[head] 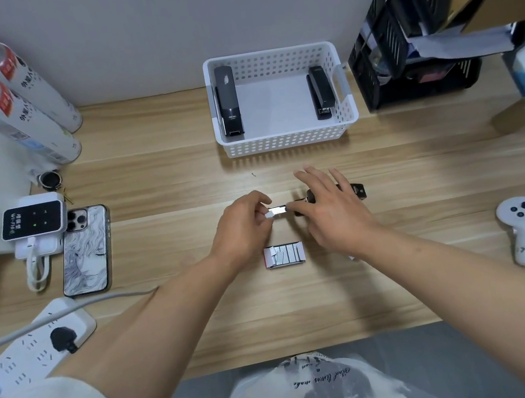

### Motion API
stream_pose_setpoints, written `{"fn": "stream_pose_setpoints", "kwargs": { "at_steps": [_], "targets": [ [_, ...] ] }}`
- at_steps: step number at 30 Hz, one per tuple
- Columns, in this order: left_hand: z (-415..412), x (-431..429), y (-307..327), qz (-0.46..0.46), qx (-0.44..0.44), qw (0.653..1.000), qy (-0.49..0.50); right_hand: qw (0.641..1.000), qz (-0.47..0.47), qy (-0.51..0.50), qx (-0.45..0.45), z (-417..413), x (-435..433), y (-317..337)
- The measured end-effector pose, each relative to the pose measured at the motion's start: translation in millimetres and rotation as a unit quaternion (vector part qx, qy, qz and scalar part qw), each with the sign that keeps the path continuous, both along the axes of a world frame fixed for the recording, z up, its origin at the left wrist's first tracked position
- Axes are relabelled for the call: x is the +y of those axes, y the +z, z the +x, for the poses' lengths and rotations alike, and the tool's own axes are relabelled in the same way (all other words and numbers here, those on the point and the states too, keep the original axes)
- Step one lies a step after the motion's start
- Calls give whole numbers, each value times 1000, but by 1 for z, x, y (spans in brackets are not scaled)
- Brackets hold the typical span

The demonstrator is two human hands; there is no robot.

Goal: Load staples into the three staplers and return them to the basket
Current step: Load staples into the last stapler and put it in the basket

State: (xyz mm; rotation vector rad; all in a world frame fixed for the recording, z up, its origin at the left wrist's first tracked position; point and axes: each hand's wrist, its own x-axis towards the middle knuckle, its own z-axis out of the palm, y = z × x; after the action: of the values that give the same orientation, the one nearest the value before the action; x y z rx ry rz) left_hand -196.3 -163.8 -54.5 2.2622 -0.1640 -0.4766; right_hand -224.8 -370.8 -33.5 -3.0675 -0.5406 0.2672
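The basket [287, 140] holds two staplers [229, 103] [320, 92], the box [268, 258] holds staples [290, 252], and on the desk [171, 327] the right hand [329, 210] presses spread fingers [314, 175] on the third stapler [355, 190] while the left hand [241, 228] pinches its rail [279, 211].

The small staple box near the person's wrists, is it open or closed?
Open. The staple box lies on the desk with its flaps spread, and the grey staple strips inside are plainly visible.
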Motion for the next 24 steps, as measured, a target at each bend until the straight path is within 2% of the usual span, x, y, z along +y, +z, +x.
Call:
{"fn": "stream_pose_setpoints", "kwargs": {
  "at_steps": [5, 11, 13, 16, 21, 24],
  "targets": [
    [2, -4, 1, 17, -19, 1000, -14, 998, 51, -25, -15, 0, -7, 2],
    [-8, 2, 0, -16, 6, 1000, -4, 999, 22, -6, 24, -1, -2, 0],
    [-12, 4, 1, -34, 29, 999, -18, 999, 40, -5, 1, -3, -1, 1],
    [-19, 5, 2, -48, 39, 997, -48, 993, 91, 18, -77, -8, 0, 5],
    [-30, 4, 2, 7, 51, 992, -113, 980, 155, 54, -116, -16, 10, 15],
    [-40, 1, 0, 38, -2, 991, -126, 977, 193, 50, -82, -28, 15, 13]
  ]
}}
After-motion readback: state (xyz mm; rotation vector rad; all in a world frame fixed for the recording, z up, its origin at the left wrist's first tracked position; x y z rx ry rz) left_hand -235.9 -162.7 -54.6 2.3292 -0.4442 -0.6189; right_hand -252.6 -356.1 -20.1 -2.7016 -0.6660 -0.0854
